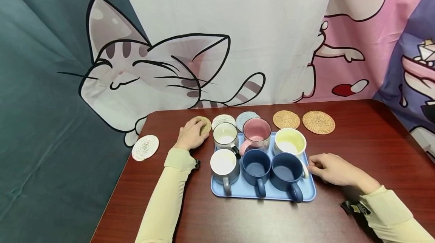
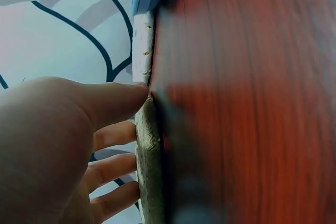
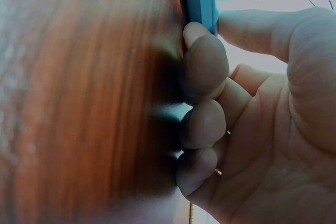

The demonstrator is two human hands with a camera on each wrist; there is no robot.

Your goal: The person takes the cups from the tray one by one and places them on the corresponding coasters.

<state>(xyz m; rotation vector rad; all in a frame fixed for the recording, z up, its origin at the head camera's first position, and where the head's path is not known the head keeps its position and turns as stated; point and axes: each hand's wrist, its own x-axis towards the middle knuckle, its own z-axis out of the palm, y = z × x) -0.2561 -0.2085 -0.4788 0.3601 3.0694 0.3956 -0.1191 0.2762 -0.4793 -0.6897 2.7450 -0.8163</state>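
My left hand [image 1: 191,134] is on a tan woven coaster [image 1: 205,125] toward the table's back. In the left wrist view its thumb touches one end of the coaster's edge [image 2: 149,166], with the other fingers spread along it. On the right, my right hand [image 1: 334,169] pinches the rim of a light blue tray [image 1: 234,191], thumb above and index finger under. On the tray stand a white mug with black handle [image 1: 225,137], a pink mug [image 1: 255,135], a yellow-lined mug [image 1: 289,143], a grey mug [image 1: 225,169] and two navy mugs [image 1: 255,169].
Behind the tray lie a white coaster [image 1: 223,119], a pale blue coaster [image 1: 245,117] and two straw-coloured coasters [image 1: 286,119]. Another white coaster [image 1: 145,147] lies near the left edge of the wooden table [image 1: 272,220]. A printed cat curtain [image 1: 153,73] hangs behind.
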